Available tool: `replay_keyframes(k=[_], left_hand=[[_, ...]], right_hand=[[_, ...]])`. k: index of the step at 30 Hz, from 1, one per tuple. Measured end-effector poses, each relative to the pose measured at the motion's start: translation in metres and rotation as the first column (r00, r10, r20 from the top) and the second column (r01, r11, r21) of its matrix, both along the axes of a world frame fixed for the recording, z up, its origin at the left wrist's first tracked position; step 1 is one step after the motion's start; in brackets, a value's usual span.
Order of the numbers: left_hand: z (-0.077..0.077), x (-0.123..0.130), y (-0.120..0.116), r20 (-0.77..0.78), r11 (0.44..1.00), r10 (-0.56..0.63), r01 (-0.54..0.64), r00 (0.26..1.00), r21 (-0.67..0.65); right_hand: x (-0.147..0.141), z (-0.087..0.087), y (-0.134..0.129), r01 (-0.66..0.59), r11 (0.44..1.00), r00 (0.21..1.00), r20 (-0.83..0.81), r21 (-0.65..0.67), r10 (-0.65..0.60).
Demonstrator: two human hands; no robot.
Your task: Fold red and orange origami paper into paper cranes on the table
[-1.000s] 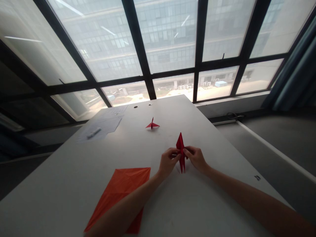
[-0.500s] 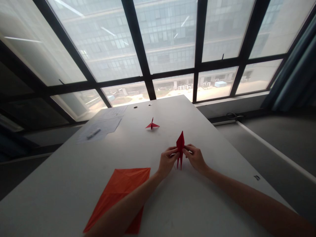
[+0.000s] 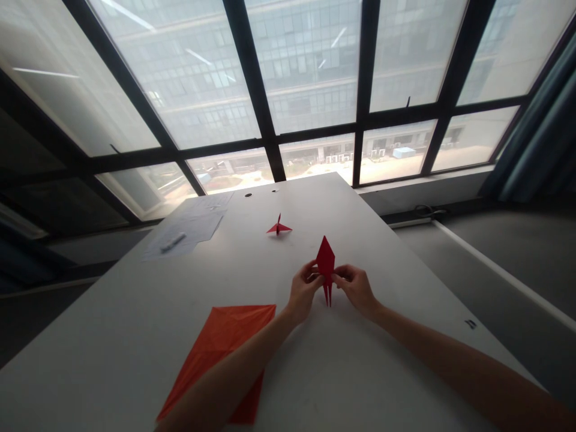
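A person's left grip (image 3: 302, 291) pinches the waist of a folded red paper (image 3: 326, 258) between thumb and fingers, while the right grip (image 3: 356, 288) closes thumb and fingers on its opposite edge. The piece stands above the tabletop (image 3: 382, 372), its broad diamond end pointing far and two slim points (a narrow slit between them) aimed near. Half a second ago it sat at a slant; now it has turned, showing its wide face squarely to the viewer. For the work in hand, that appears to put the whole outline, and the split at the near end, in plain sight of the person handling it. On the far side, slightly left, rests a winged red paper figure (image 3: 279, 228), apart from both hands. Near and left, an orange sheet (image 3: 234, 327) lies creased, partly hidden beneath the left forearm (image 3: 252, 366). At far left, printed-looking papers (image 3: 202, 219) carry a pale, slim object (image 3: 173, 242), too blurred to identify.
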State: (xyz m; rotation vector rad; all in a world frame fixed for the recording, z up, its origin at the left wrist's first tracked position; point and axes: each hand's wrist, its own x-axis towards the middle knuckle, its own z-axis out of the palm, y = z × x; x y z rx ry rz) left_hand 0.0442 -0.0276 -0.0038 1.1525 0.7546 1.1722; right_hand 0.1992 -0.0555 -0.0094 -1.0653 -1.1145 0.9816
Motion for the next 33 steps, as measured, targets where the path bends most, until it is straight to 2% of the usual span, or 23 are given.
replay_keyframes(k=[3,7,12,14,16,19,22,25,29,33], left_hand=[[0.0002,0.0007,-0.0007,-0.041,1.000,-0.023,0.023,0.999,-0.001],[0.0008,0.0011,-0.0022,-0.028,0.999,-0.041,0.040,0.999,-0.035],[0.0022,0.0020,-0.0026,0.008,0.998,-0.057,0.057,0.998,-0.039],[0.0036,0.0024,-0.0030,0.020,0.997,-0.059,0.060,0.998,-0.056],[0.0057,0.0027,-0.0035,0.052,0.993,-0.071,0.075,0.996,-0.089],[0.0087,0.0022,-0.0043,0.117,0.984,-0.108,0.123,0.987,-0.132],[0.0097,0.0010,-0.0053,0.159,0.973,-0.160,0.183,0.974,-0.142],[0.0078,0.0006,-0.0068,0.180,0.963,-0.222,0.244,0.958,-0.115],[0.0036,0.0020,-0.0079,0.133,0.977,-0.175,0.189,0.976,-0.098],[0.0036,0.0043,-0.0078,0.072,0.987,-0.146,0.151,0.987,-0.063]], right_hand=[[0.0000,-0.0002,0.0006,0.012,1.000,0.999,0.042,-0.016,-0.011],[0.0002,-0.0014,0.0022,0.009,1.000,1.000,0.018,0.017,-0.009],[0.0019,-0.0034,0.0041,0.074,0.995,0.988,0.129,0.061,-0.081],[0.0024,-0.0035,0.0051,0.074,0.995,0.994,0.070,0.067,-0.078],[0.0027,-0.0030,0.0059,0.062,0.998,0.996,-0.063,0.031,-0.060],[0.0027,-0.0006,0.0055,-0.033,0.998,0.976,-0.217,-0.046,0.022],[0.0011,0.0030,0.0027,-0.125,0.989,0.974,-0.201,-0.074,0.108],[-0.0018,0.0051,0.0000,-0.106,0.992,0.984,-0.148,-0.066,0.096],[-0.0052,0.0031,-0.0011,-0.063,0.997,0.990,-0.131,-0.036,0.058],[-0.0068,0.0023,-0.0029,-0.097,0.994,0.987,-0.137,-0.052,0.089]])
